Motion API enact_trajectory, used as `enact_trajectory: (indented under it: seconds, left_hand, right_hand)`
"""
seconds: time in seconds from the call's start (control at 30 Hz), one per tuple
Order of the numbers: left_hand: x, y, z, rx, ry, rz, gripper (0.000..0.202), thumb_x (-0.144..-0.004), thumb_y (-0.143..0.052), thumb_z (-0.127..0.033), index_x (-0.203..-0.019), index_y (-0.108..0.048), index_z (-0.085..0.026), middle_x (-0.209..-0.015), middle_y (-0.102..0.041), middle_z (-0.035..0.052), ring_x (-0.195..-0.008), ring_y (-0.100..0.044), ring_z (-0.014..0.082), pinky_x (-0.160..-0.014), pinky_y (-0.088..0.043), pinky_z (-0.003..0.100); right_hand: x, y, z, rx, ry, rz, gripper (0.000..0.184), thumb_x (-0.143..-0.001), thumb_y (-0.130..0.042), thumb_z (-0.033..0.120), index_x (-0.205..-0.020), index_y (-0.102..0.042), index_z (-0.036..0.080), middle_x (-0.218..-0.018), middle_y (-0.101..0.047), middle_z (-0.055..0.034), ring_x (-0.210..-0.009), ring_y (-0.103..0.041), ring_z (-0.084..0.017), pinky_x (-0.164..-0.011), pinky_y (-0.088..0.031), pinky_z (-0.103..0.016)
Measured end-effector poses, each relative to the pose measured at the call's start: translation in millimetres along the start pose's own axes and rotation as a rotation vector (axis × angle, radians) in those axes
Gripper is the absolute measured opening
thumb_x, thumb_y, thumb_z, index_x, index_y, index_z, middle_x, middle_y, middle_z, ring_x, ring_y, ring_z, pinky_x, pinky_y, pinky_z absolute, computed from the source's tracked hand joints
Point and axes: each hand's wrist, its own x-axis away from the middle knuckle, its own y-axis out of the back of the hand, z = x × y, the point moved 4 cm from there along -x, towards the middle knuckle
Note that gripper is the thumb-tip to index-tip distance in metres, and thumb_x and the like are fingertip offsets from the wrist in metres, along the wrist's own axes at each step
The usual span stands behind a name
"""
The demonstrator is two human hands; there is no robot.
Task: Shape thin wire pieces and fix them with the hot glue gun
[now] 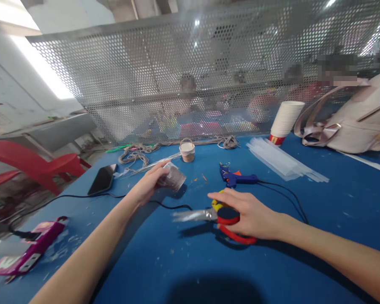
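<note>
My left hand [152,179] is closed around a small cup [174,176] that looks wrapped in greyish cord, tilted on its side just over the blue table. My right hand [251,211] grips a pair of scissors [228,217] with red, black and yellow handles. The blades point left and are blurred by motion; whether they are parted is hard to make out. Behind the hands stands a small white basket [187,152] with a brownish lower band and a thin arched handle. A blue glue gun [240,179] lies beyond my right hand, its black cord running right.
Clear glue sticks [153,164] and grey cord [137,153] lie near the perforated metal screen [129,84]. To the right are translucent strips [280,160], stacked paper cups [288,118] and a pale bag [351,114]. At left are a phone [103,179] and a purple power strip [39,251].
</note>
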Motion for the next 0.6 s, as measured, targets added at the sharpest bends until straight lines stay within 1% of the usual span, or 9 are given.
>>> enact_trajectory:
  seconds: [0.07,0.17,0.23,0.3,0.37,0.43,0.47,0.53,0.6]
  left_hand:
    - [4.3,-4.4,-2.0,0.043,0.033,0.026,0.052,-0.071,-0.056,-0.035,-0.121,-0.057,-0.02,-0.087,-0.065,0.0027,-0.069,-0.058,0.017,-0.059,-0.045,0.027]
    - [15.6,-18.5,-5.5,0.111,0.083,0.085,0.056,-0.068,-0.064,-0.036,-0.122,-0.055,-0.021,-0.09,-0.065,0.0022,-0.075,-0.058,0.0177,-0.064,-0.046,0.027]
    - [24.5,-31.0,-8.3,0.148,0.092,0.165,0.056,-0.067,-0.067,-0.035,-0.121,-0.055,-0.022,-0.093,-0.065,0.0021,-0.08,-0.059,0.0187,-0.068,-0.046,0.028]
    - [30.7,-38.7,-11.7,0.162,0.059,0.206,0.052,-0.066,-0.067,-0.031,-0.116,-0.058,-0.022,-0.092,-0.065,0.0015,-0.078,-0.059,0.0185,-0.068,-0.045,0.028]
    - [32.3,-39.3,-13.7,0.168,0.033,0.188,0.048,-0.065,-0.067,-0.031,-0.112,-0.059,-0.022,-0.09,-0.065,0.0008,-0.076,-0.058,0.018,-0.065,-0.044,0.027]
    - [30.2,-35.7,-13.5,0.18,0.043,0.156,0.043,-0.066,-0.067,-0.033,-0.107,-0.06,-0.022,-0.09,-0.065,0.0007,-0.074,-0.059,0.0177,-0.062,-0.044,0.026]
    - [28.8,-33.9,-12.7,0.186,0.064,0.149,0.04,-0.066,-0.067,-0.036,-0.103,-0.061,-0.021,-0.09,-0.065,0.0008,-0.074,-0.059,0.0176,-0.06,-0.044,0.026]
    - [27.2,-32.3,-11.2,0.201,0.108,0.156,0.037,-0.067,-0.067,-0.041,-0.098,-0.062,-0.021,-0.085,-0.064,0.0003,-0.07,-0.058,0.0169,-0.056,-0.046,0.026]
    - [28.5,-34.1,-10.9,0.213,0.137,0.172,0.039,-0.07,-0.066,-0.045,-0.102,-0.06,-0.024,-0.082,-0.062,-0.0003,-0.066,-0.057,0.0161,-0.051,-0.047,0.026]
  right_hand:
    - [-2.4,1.9,-6.8,-0.177,-0.128,-0.131,0.05,-0.078,-0.059,0.025,-0.126,-0.05,0.018,-0.104,-0.063,-0.0098,-0.085,-0.063,-0.02,-0.078,-0.051,-0.036]
    - [-15.0,-2.6,-8.6,-0.699,-0.301,-0.236,0.052,-0.074,-0.06,0.025,-0.123,-0.046,0.017,-0.097,-0.065,-0.0085,-0.08,-0.066,-0.019,-0.071,-0.054,-0.035]
    - [-28.3,-9.0,-3.3,-1.054,-0.329,-0.176,0.053,-0.072,-0.061,0.026,-0.121,-0.044,0.017,-0.099,-0.065,-0.0096,-0.084,-0.067,-0.021,-0.07,-0.056,-0.037]
    - [-39.1,-11.6,-1.2,-1.222,-0.354,-0.129,0.049,-0.07,-0.061,0.023,-0.117,-0.046,0.016,-0.097,-0.067,-0.0102,-0.086,-0.067,-0.022,-0.074,-0.056,-0.039]
    - [-42.6,-6.4,-8.6,-1.156,-0.4,-0.248,0.045,-0.07,-0.062,0.019,-0.113,-0.048,0.017,-0.098,-0.067,-0.0095,-0.09,-0.067,-0.021,-0.08,-0.054,-0.039]
    - [-39.6,0.9,-17.4,-0.972,-0.412,-0.375,0.047,-0.069,-0.064,0.017,-0.113,-0.048,0.019,-0.1,-0.066,-0.0082,-0.094,-0.065,-0.02,-0.083,-0.053,-0.039]
    - [-37.1,3.1,-19.7,-0.882,-0.394,-0.395,0.05,-0.068,-0.065,0.017,-0.115,-0.047,0.02,-0.101,-0.066,-0.0075,-0.096,-0.064,-0.02,-0.085,-0.052,-0.039]
    - [-32.5,2.6,-19.4,-0.743,-0.327,-0.364,0.052,-0.069,-0.065,0.017,-0.118,-0.048,0.021,-0.105,-0.065,-0.0068,-0.099,-0.063,-0.02,-0.088,-0.05,-0.038]
    - [-28.6,-1.7,-15.3,-0.649,-0.27,-0.348,0.051,-0.073,-0.065,0.02,-0.121,-0.047,0.022,-0.11,-0.064,-0.0066,-0.102,-0.062,-0.019,-0.091,-0.048,-0.037]
